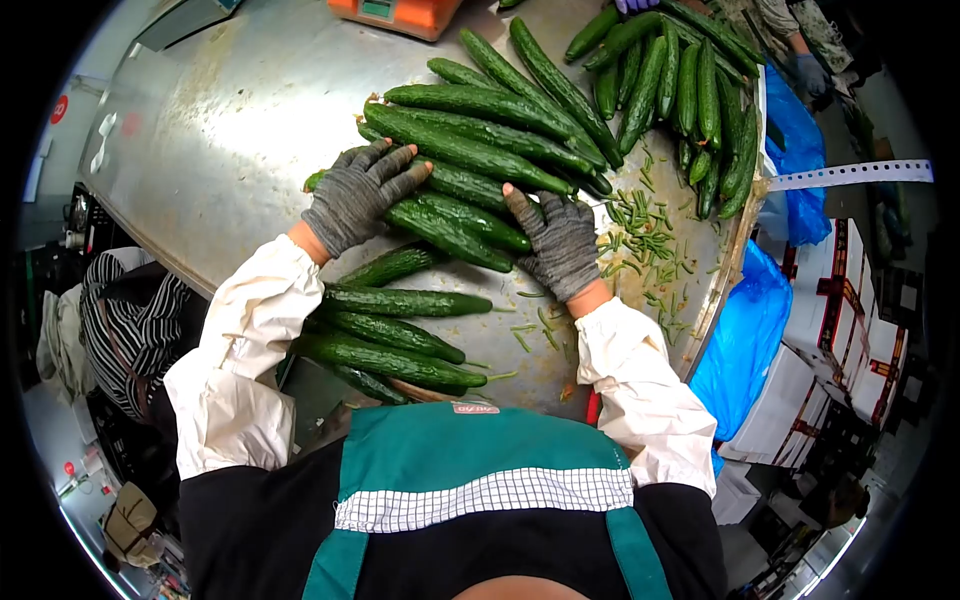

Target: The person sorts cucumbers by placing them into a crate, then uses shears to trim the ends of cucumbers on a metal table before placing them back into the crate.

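Observation:
Both my hands wear grey gloves with bare fingertips. My left hand lies with spread fingers over the left ends of a pile of long green cucumbers. On the right ends of the same pile rests my right hand, its fingers apart, one fingertip touching a cucumber. Nearer my apron, several more cucumbers lie side by side, some with thin stems. Small green trimmings are scattered to the right of my right hand.
A metal table carries everything. An orange scale stands at the far edge. More cucumbers are heaped at the far right, where a purple-gloved hand of another person touches them. Blue bags and white boxes are beyond the right edge.

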Tool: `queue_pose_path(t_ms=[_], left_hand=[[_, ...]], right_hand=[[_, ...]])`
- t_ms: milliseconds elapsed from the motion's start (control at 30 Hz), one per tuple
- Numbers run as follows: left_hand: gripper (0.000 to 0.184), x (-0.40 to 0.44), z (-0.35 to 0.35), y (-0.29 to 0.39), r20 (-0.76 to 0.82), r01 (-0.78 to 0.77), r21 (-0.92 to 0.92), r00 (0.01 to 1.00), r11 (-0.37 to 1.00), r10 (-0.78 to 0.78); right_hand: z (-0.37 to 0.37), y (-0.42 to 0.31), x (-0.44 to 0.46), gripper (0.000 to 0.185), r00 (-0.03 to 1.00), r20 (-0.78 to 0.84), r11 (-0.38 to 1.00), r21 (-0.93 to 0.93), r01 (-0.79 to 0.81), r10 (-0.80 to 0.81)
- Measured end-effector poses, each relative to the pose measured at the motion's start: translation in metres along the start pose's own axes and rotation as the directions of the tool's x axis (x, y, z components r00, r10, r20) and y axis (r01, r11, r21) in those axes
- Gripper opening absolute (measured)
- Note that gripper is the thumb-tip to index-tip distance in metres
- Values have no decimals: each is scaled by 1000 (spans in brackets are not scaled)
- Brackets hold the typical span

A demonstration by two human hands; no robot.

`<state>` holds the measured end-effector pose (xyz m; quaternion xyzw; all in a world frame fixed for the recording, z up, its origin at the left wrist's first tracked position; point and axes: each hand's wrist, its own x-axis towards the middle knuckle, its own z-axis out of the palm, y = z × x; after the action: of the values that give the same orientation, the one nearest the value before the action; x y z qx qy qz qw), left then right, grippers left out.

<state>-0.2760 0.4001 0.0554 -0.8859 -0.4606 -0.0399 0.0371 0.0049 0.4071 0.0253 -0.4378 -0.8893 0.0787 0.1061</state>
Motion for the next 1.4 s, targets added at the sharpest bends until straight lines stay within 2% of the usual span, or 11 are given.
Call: queue_pose_path(t_ms=[467,733,933,967,1033,1133,1233,1267,1300,1367,1400], left_hand=[[70,64,7,-42,96,108,-168,991,980,-93],[70,61,2,-16,117,190,-47,976,981,-183],[78,48,2,2,142,252,-13,958,968,-247],[79,45,2,7,184,289,15,940,957,-287],[84,39,-4,17,239,340,53,909,939,-342],[85,24,2,29,99,334,32,937,942,-335],[87,10,15,24,70,343,-159,939,926,-336],[79,0,38,26,-137,313,4,941,950,-309],[86,-1,3,37,107,387,-283,922,878,-372],[89,-5,20,51,15,290,-404,951,868,-310],[98,0,46,63,-190,161,-324,954,932,-231]], right_hand=[[-13,48,60,86,999,34,1000,-14,-3,3],[-22,42,47,89,944,286,972,112,-205,167],[-13,48,-3,75,978,20,928,315,-201,206],[-2,47,-15,64,963,-143,898,413,-150,227],[-8,26,-30,50,934,-244,926,338,-170,261],[11,1,-40,38,903,-417,985,88,150,-101],[6,-26,-33,45,941,-338,978,189,83,-14],[18,-25,-33,35,945,-326,985,170,31,27],[48,-1,-51,32,950,-209,717,697,-22,232],[3,-29,-30,38,878,-447,983,-11,183,-168],[12,-11,-47,47,886,-463,995,81,51,-8]])
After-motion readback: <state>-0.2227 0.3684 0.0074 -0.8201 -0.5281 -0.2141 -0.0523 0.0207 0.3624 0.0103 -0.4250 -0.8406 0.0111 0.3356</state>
